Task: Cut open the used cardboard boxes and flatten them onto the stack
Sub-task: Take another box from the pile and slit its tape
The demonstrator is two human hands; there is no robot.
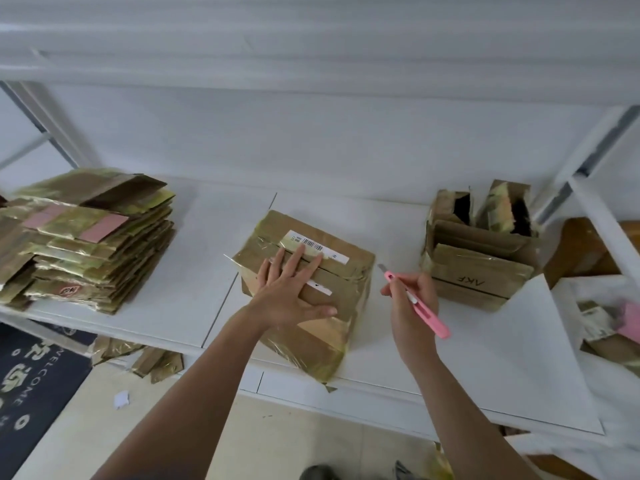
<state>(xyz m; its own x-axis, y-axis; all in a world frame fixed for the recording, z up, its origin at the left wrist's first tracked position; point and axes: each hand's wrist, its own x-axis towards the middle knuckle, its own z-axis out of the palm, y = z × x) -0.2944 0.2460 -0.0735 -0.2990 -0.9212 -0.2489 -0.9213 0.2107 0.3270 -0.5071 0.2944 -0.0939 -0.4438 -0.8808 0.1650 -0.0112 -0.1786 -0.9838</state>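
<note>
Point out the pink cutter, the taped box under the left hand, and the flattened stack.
pink cutter [420,305]: head view, on the pink handle.
taped box [341,263]: head view, on its bare top face.
flattened stack [100,251]: head view, on its layered edge.

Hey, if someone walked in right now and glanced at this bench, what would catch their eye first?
Probably the pink utility knife, blade out, gripped in the right hand just right of the taped box at the centre of the white table. The left hand lies flat on that box's top. Next, the tall stack of flattened boxes at the far left.
</note>
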